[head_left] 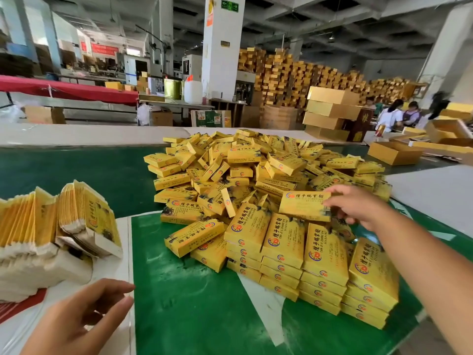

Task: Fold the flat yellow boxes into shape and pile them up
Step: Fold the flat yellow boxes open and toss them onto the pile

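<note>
Right hand pinching one folded yellow box by its right end, held above the neat stacked rows of folded boxes at the near right of the green worktop. Left hand empty, fingers relaxed and apart, near the worktop's white edge strip. Bundle of flat unfolded box blanks standing on edge at far left, well apart from the held box. Loose heap of folded boxes behind the stacks. Larger gold cartons and seated workers in the background at right.
</note>
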A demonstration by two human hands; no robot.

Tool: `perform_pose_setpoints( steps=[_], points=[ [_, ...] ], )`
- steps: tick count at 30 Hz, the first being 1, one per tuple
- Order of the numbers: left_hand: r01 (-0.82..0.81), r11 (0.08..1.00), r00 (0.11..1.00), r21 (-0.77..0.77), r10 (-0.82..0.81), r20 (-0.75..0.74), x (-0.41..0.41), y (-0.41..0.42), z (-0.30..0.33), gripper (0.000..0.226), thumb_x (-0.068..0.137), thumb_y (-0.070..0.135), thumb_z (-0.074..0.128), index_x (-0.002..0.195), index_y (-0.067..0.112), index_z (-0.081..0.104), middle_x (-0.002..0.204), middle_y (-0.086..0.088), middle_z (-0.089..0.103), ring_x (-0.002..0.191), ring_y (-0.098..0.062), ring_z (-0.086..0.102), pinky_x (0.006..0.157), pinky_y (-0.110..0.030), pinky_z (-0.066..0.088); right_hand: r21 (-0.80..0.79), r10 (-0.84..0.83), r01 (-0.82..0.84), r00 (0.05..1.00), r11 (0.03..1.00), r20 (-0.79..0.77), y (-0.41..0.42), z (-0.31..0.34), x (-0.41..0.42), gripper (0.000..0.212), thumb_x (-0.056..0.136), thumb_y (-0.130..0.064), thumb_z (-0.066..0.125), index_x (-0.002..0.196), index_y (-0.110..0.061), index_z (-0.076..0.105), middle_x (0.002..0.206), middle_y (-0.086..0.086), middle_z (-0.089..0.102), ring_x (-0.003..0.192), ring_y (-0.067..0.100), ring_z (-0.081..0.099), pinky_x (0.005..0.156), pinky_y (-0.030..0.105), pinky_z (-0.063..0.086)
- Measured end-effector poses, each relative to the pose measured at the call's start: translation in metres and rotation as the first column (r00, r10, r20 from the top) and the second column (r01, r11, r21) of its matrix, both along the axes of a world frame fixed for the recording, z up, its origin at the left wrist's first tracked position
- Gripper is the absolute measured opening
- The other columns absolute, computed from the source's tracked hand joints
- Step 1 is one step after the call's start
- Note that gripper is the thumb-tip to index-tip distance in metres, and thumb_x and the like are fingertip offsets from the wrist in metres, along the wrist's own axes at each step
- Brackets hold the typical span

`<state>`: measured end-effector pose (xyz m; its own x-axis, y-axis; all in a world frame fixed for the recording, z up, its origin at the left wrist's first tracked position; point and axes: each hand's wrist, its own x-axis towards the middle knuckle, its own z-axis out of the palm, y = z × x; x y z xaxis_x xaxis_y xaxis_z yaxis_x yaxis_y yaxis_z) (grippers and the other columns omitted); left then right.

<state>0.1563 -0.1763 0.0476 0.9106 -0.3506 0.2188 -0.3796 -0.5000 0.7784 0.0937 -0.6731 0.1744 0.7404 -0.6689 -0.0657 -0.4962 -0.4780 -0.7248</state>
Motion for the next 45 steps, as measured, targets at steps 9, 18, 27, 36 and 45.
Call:
perform_pose_setpoints(
  steps=[9, 18, 27, 36, 45],
  points=[
    [-0.034, 0.999, 0.999, 0.008, 0.034, -0.023, -0.01, -0.007, 0.018, 0.021, 0.069, 0.049, 0.066, 0.09, 0.049, 0.068, 0.073, 0.014, 0.073, 0.06, -0.001, 0.066, 0.055, -0.019, 0.054, -0.412, 0.079, -0.051, 0.995, 0.91, 0.052, 0.046, 0.019, 0.015, 0.022, 0.088, -0.038, 0.067, 0.107, -0.027, 0.068, 0.113, -0.003, 0.066, 0.091, 0.013, 0.059, 0.068, 0.025, 0.043],
    [-0.34, 0.913, 0.928, -0.226, 0.365, 0.078, -0.015, -0.012, 0.019, 0.018, 0.085, 0.028, 0.069, 0.067, 0.028, 0.066, 0.065, 0.003, 0.068, 0.056, -0.013, 0.061, 0.054, -0.032, 0.053, -0.376, 0.68, -0.626, 0.733, 0.683, 0.016, 0.243, -0.015, 0.067, 0.023, 0.087, -0.036, 0.068, 0.106, -0.023, 0.071, 0.087, -0.014, 0.065, 0.079, 0.006, 0.062, 0.064, 0.019, 0.048],
    [-0.342, 0.897, 0.87, -0.278, 0.414, 0.267, -0.015, -0.003, 0.019, 0.015, 0.08, 0.039, 0.061, 0.07, 0.028, 0.063, 0.055, 0.011, 0.058, 0.056, -0.01, 0.056, 0.052, -0.024, 0.046, -0.382, 0.753, -0.775, 0.61, 0.503, -0.247, 0.354, -0.08, 0.14, 0.064, 0.081, -0.032, 0.066, 0.14, -0.017, 0.045, 0.136, 0.009, 0.056, 0.124, 0.029, 0.054, 0.099, 0.036, 0.048],
    [-0.325, 0.902, 0.875, -0.285, 0.401, 0.27, -0.013, -0.007, 0.017, 0.015, 0.084, 0.026, 0.069, 0.071, 0.028, 0.062, 0.055, 0.011, 0.055, 0.052, -0.01, 0.053, 0.046, -0.016, 0.042, -0.679, 0.625, -0.401, 0.773, 0.614, 0.108, 0.336, -0.084, 0.127, 0.026, 0.09, -0.014, 0.054, 0.064, -0.009, 0.05, 0.059, 0.006, 0.047, 0.055, 0.024, 0.041, 0.047, 0.032, 0.021],
    [-0.263, 0.893, 0.958, -0.365, 0.285, 0.009, -0.011, -0.006, 0.018, 0.02, 0.088, 0.022, 0.064, 0.068, 0.021, 0.067, 0.06, 0.002, 0.062, 0.049, -0.003, 0.05, 0.047, -0.017, 0.042, -0.503, 0.485, -0.212, 0.713, 0.838, 0.507, 0.293, -0.053, 0.106, 0.012, 0.086, -0.015, 0.073, 0.076, -0.01, 0.071, 0.056, -0.004, 0.056, 0.05, 0.015, 0.049, 0.046, 0.022, 0.033]
  ],
)
